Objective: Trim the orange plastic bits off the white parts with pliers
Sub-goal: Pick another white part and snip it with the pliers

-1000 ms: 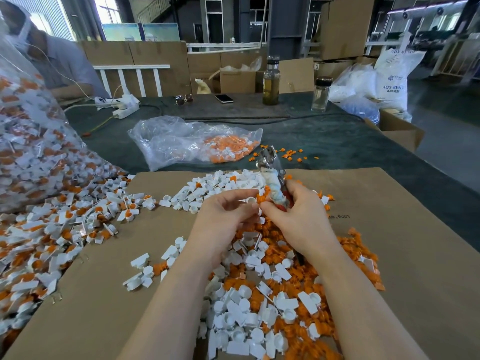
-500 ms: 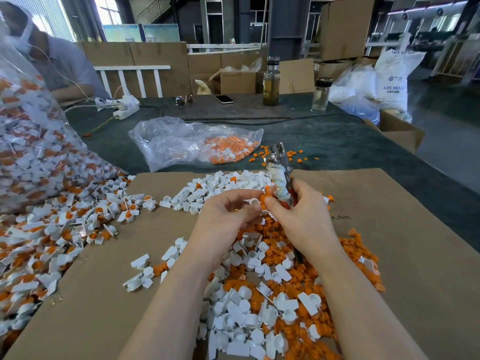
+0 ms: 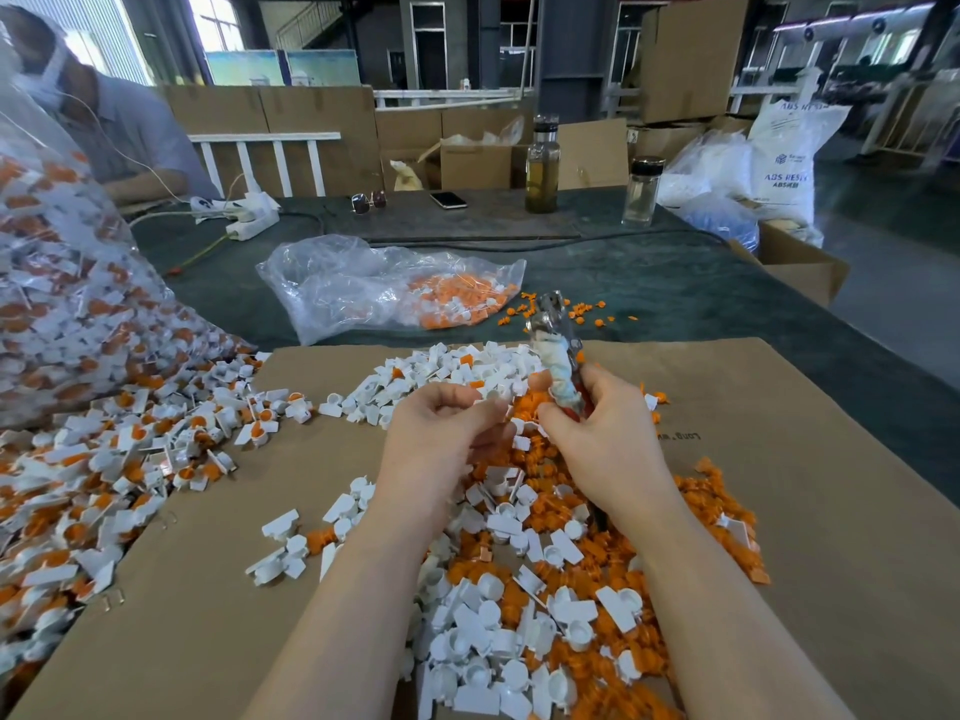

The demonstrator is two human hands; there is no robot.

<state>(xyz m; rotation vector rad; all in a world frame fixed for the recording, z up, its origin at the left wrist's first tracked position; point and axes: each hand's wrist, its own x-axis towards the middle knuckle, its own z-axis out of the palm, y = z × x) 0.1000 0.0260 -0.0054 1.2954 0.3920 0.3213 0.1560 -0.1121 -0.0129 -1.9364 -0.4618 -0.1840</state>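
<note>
Two crinkly clear bags point(image 3: 384, 288) hold orange-and-white parts. I see left hand point(image 3: 441, 433) fingers pinching a white part point(image 3: 501, 407); right hand point(image 3: 602, 439) grips cloth-wrapped pliers point(image 3: 558, 350) above cardboard-covered worktop point(image 3: 779, 459).

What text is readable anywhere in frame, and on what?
"ABS RESIN" and below it "ABS", partly cut off: white woven sack at far right.
Small logo line above that on the sack: too blurred to read.
Dark print, upside down, on the brown cardboard sheet: too small to read reliably.
Nothing else legible.
</note>
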